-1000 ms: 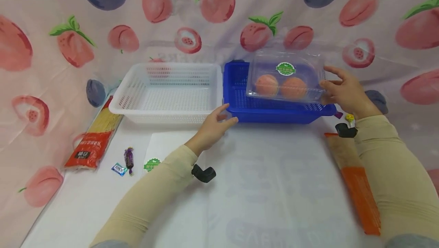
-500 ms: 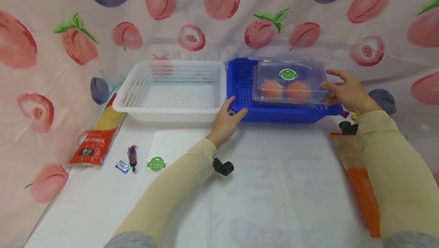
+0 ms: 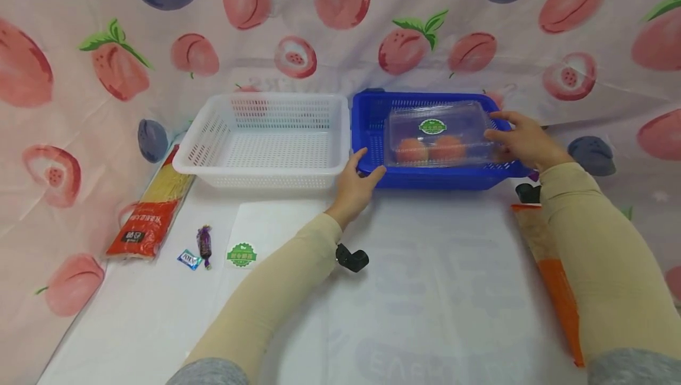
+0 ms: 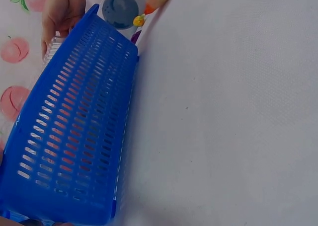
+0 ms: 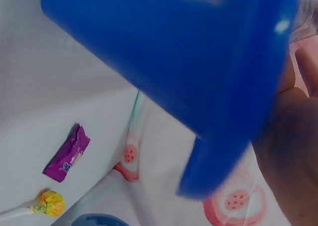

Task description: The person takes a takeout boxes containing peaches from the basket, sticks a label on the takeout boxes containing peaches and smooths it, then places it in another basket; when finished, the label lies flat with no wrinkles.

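Observation:
My right hand [image 3: 524,139] holds the right end of a clear plastic box [image 3: 473,130] with a green label on its lid. Inside the box are two peaches [image 3: 448,149]. The box sits tilted within the blue basket [image 3: 431,181], below the rim at the back; whether it touches the floor of the basket cannot be told. At the basket's near left corner, my left hand [image 3: 353,193] rests with thumb and forefinger spread, the other fingers mostly hidden. In the left wrist view, the basket wall [image 4: 74,112] stands between that camera and the box.
A white basket [image 3: 266,181] stands left of the blue one. Noodles in a packet [image 3: 154,213], wrapped candies [image 3: 204,246] and a labelled clear sheet [image 3: 242,255] lie at left. At right are an orange packet [image 3: 558,290], a purple candy [image 5: 69,154] and a lollipop [image 5: 52,202].
My right hand has brought the clear box lower and a little left, into the blue basket. My left hand has moved right to the basket's corner and stayed there.

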{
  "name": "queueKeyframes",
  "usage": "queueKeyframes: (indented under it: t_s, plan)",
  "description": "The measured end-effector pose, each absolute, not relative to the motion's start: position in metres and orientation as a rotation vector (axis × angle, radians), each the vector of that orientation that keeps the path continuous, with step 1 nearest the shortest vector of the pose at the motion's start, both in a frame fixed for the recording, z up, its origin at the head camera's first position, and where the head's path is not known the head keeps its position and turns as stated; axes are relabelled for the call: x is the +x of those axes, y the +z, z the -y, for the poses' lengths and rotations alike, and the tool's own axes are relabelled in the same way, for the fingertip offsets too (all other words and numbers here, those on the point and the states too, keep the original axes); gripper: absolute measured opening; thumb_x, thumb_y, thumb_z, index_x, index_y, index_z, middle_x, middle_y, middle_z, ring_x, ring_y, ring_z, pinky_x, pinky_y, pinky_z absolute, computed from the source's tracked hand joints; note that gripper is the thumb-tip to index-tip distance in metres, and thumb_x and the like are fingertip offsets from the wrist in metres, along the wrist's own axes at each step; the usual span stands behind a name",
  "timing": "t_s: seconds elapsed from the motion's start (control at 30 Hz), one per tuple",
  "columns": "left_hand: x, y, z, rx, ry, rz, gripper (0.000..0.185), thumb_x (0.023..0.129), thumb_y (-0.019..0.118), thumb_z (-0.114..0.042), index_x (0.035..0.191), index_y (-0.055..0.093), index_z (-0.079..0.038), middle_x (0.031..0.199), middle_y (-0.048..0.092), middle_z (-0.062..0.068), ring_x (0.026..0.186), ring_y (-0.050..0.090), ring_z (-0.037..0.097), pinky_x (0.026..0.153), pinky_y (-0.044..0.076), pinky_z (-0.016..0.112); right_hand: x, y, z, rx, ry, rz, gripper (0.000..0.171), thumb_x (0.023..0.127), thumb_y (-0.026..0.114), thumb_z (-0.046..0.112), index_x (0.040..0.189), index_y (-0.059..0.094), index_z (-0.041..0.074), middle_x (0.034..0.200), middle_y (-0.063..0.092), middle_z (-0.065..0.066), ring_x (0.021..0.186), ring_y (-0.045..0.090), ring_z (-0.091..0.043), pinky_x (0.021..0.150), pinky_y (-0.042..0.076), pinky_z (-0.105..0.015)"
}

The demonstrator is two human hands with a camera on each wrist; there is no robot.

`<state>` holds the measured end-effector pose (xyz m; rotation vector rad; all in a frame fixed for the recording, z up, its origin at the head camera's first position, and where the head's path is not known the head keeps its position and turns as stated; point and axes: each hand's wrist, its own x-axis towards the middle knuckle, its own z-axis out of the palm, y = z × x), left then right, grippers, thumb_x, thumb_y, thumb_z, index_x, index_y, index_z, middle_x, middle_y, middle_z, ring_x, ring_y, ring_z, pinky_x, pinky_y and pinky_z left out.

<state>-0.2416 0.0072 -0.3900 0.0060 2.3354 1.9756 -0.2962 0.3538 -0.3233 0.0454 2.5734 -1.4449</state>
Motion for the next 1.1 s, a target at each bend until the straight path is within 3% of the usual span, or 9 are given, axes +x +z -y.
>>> queueKeyframes:
  t_s: [0.13,0.23,0.5,0.77,1.1]
  plan:
    - [-0.239,-0.39,-0.008,0.015,1.999,-2.312,0.065,0.098,0.067,-0.026,0.155,0.037,-0.018,0.155,0.039,0.015,0.136,0.044,0.031,0.105,0.045,0.037,-0.297,-0.33,-0.349,0.042,-1.479,-2.544,0.068,0.105,0.053,0.028,0.159,0.019,0.005,0.125,0.047,-0.019,0.067,0.064,-0.01,0.068,0.061,-0.035]
    - [-0.238,-0.391,-0.008,0.033,2.017,-2.301,0.065,0.098,0.067,-0.025,0.155,0.037,-0.017,0.155,0.039,0.017,0.135,0.045,0.032,0.104,0.045,0.038,-0.297,-0.335,-0.35,0.034,-1.474,-2.508,0.066,0.106,0.05,0.028,0.16,0.019,0.006,0.132,0.043,-0.021,0.066,0.062,-0.009,0.068,0.06,-0.034]
    - [-0.236,-0.39,-0.008,0.025,1.983,-2.322,0.064,0.098,0.067,-0.026,0.154,0.038,-0.018,0.154,0.041,0.016,0.133,0.048,0.027,0.103,0.047,0.037,-0.298,-0.338,-0.35,0.017,-1.31,-2.515,0.066,0.107,0.047,0.034,0.162,0.015,0.013,0.144,0.036,-0.028,0.08,0.063,-0.014,0.076,0.059,-0.033]
    - [-0.237,-0.391,-0.006,0.034,1.999,-2.312,0.064,0.098,0.067,-0.025,0.154,0.038,-0.017,0.153,0.041,0.018,0.132,0.048,0.028,0.102,0.046,0.037,-0.301,-0.338,-0.347,0.018,-1.261,-2.469,0.072,0.106,0.049,0.034,0.162,0.007,0.016,0.151,0.026,-0.033,0.097,0.064,-0.024,0.096,0.051,-0.05]
    - [-0.234,-0.389,-0.005,0.038,1.995,-2.286,0.065,0.097,0.068,-0.026,0.155,0.037,-0.018,0.155,0.039,0.016,0.133,0.048,0.029,0.103,0.046,0.037,-0.304,-0.341,-0.349,0.051,-1.266,-2.432,0.072,0.106,0.051,0.033,0.162,0.01,0.015,0.151,0.024,-0.032,0.101,0.06,-0.026,0.098,0.049,-0.05]
